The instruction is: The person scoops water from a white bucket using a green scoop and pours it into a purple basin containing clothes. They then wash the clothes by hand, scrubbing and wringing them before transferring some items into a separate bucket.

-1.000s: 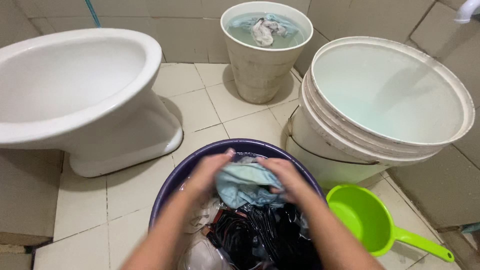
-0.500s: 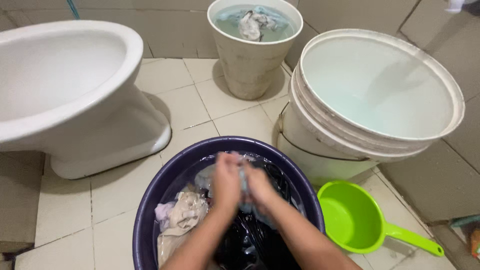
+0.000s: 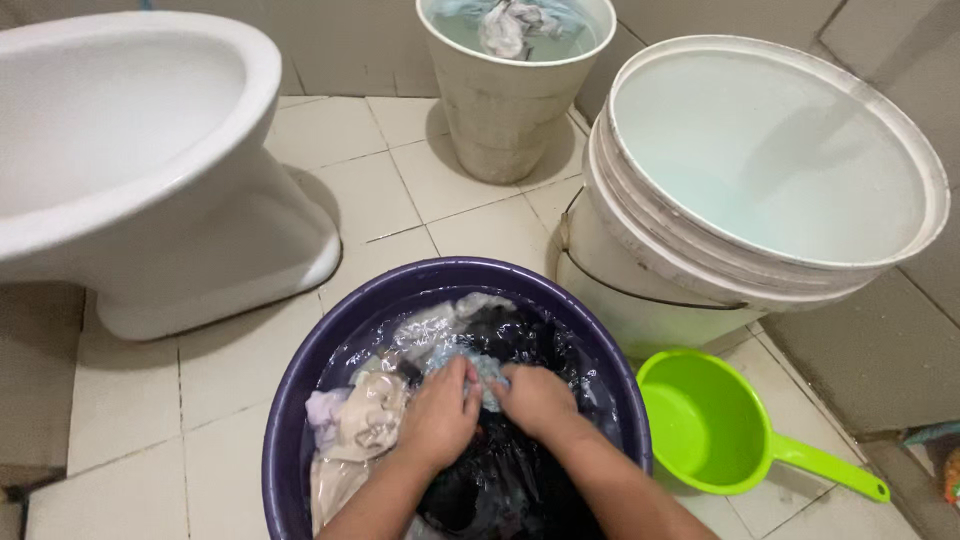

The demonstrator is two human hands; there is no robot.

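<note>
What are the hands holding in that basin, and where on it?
Both hands, left and right, grip a light blue cloth bunched between them; which part cannot be told.

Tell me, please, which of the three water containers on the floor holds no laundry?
The large white bucket on the right: only clear water shows inside. The purple basin and the smaller white bucket behind both hold clothes.

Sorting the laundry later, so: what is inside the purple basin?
The purple basin holds water, a black garment, beige cloth and a light blue cloth gripped by both hands. Anything beneath the clothes and hands is hidden.
</note>
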